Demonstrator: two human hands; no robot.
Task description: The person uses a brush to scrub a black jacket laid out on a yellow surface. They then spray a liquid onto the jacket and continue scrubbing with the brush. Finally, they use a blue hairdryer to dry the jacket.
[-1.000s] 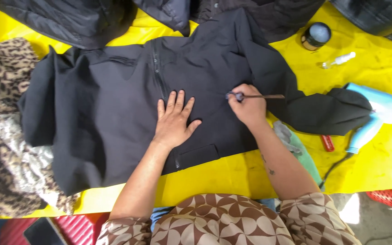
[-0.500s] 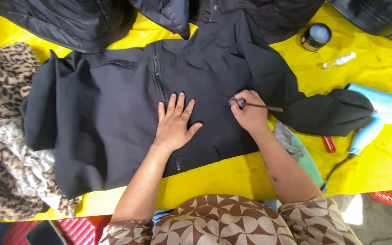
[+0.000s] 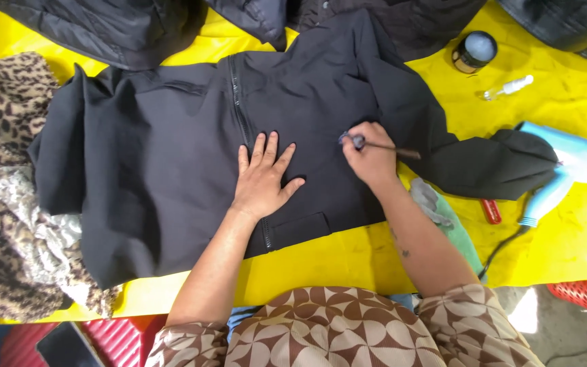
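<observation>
The right hand (image 3: 369, 158) has edged its thin brown brush (image 3: 382, 145) slightly left across the black zip-front jacket (image 3: 171, 156). Its fingers pinch the brush; the left hand (image 3: 263, 178) presses flat, fingers spread. No worked area shows on the fabric, so progress cannot be judged.

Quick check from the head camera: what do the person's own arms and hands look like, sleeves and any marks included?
Both hands, left hand and right hand, are bare, without gloves. The forearms are uncovered; short brown sleeves with a cream petal pattern end near the elbows. The right forearm shows a few small dark marks. No rings or watch visible.
</observation>
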